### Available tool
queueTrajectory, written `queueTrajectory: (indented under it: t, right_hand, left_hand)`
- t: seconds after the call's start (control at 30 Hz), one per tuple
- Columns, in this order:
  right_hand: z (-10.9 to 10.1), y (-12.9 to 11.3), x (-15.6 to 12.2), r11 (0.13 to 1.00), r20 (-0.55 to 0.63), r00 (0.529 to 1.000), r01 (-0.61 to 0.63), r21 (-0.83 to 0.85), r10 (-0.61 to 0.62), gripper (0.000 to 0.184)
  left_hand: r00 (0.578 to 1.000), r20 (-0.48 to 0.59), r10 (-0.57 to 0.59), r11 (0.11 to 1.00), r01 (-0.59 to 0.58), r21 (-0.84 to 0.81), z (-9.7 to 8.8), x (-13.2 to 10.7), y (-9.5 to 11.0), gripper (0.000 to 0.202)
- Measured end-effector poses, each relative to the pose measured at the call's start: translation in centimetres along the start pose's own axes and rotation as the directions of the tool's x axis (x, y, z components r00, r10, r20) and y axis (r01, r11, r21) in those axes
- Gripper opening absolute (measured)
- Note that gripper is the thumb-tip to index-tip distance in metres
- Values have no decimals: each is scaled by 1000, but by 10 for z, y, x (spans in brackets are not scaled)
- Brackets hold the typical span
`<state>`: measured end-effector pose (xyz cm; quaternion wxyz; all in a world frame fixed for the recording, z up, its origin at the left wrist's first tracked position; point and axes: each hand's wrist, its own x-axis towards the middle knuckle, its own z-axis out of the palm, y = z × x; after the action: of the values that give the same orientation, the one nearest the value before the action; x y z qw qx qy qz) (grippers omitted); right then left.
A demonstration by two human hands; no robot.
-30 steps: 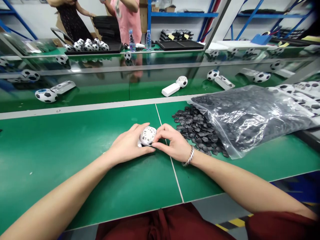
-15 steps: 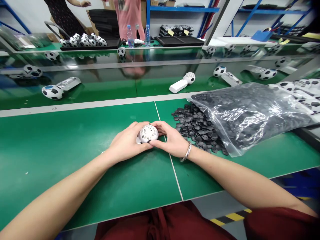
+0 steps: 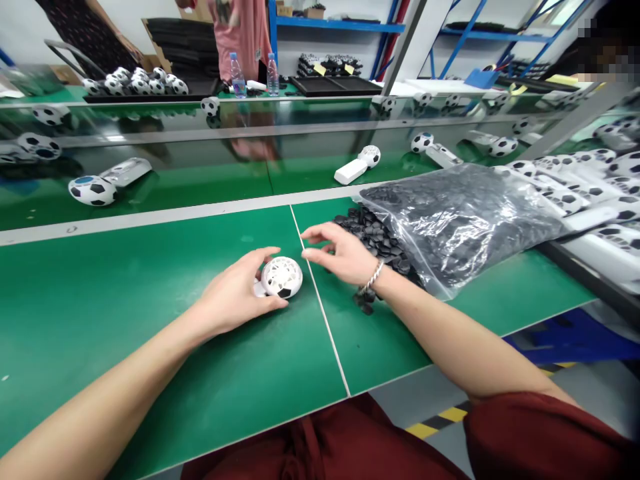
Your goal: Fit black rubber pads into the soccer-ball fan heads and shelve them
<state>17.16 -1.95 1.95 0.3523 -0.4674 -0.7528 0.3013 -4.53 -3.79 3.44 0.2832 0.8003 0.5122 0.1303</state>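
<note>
in the head view, the left hand [image 3: 235, 293]'s grip curls loosely around a football-patterned device [image 3: 283, 277], well inside the green tabletop [image 3: 115, 293]'s near edge; the right hand [image 3: 345, 257], fingers parted around nothing visible, hovers beside black pieces [image 3: 373, 233], with room leftward.

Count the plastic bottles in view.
2: the left bottle stands upright before the pink shirt, and the right bottle stands upright just right of it. Others may be hidden.

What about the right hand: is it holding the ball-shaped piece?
No, the left hand curves around the ball-shaped piece, while the right hand is apart from it.
</note>
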Motion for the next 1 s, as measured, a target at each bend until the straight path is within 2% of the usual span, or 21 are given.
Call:
queueTrajectory:
  t: [0.07, 0.13, 0.2, 0.27, 0.37, 0.5, 0.57, 0.63, 0.67, 0.73, 0.83, 0.9, 1.0]
  right_hand:
    - [-16, 6, 3, 987, -73, 996, -56, -152, 45, 14]
    - [-26, 10, 4, 955, -30, 994, -107, -276, 103, 4]
    - [-30, 13, 3, 924, 44, 989, -116, -363, 141, 4]
    - [-29, 13, 2, 898, 78, 987, -95, -430, 141, 2]
    - [-21, 10, 1, 849, 146, 984, -9, -528, 101, 9]
    - [-12, 4, -1, 742, 249, 965, 109, -661, 80, 15]
    - [-10, 2, -1, 691, 255, 964, 130, -711, 81, 19]
    - [-10, 2, -1, 684, 232, 970, 117, -720, 78, 21]
    - [-10, 2, -1, 711, 201, 977, 91, -697, 73, 22]
    - [-10, 1, -2, 824, 127, 990, 22, -566, 61, 19]
    - [-8, -8, -7, 980, 78, 997, -2, -200, 18, 8]
    - [-3, -15, -12, 997, 109, 991, 80, 1, -79, 3]
    - [8, -21, -18, 975, 103, 973, 197, 102, -208, 3]
  left_hand:
    - [999, 8, -33, 999, 33, 17, -3, 1, -1, 63]
    - [1000, -6, -28, 997, 28, 71, -6, 2, -3, 56]
    - [1000, -27, 16, 990, -12, 139, -8, 3, -5, 56]
    - [996, -40, 76, 977, -66, 204, -9, 4, -8, 59]
    - [989, -53, 142, 952, -121, 282, -8, 4, -9, 61]
    - [978, -58, 199, 927, -168, 335, -5, 4, -8, 60]
    - [968, -46, 247, 914, -217, 343, -4, 4, -7, 60]
    - [959, -35, 281, 905, -253, 342, -4, 4, -6, 59]
    - [959, -29, 284, 905, -258, 338, -4, 4, -6, 59]
    - [963, -2, 269, 911, -254, 326, -5, 4, -5, 61]
    - [968, 41, 248, 920, -249, 302, -5, 3, -3, 66]
    - [971, 32, 235, 928, -234, 290, -4, 2, -2, 73]
    - [976, -17, 217, 937, -204, 284, -1, 2, 1, 80]
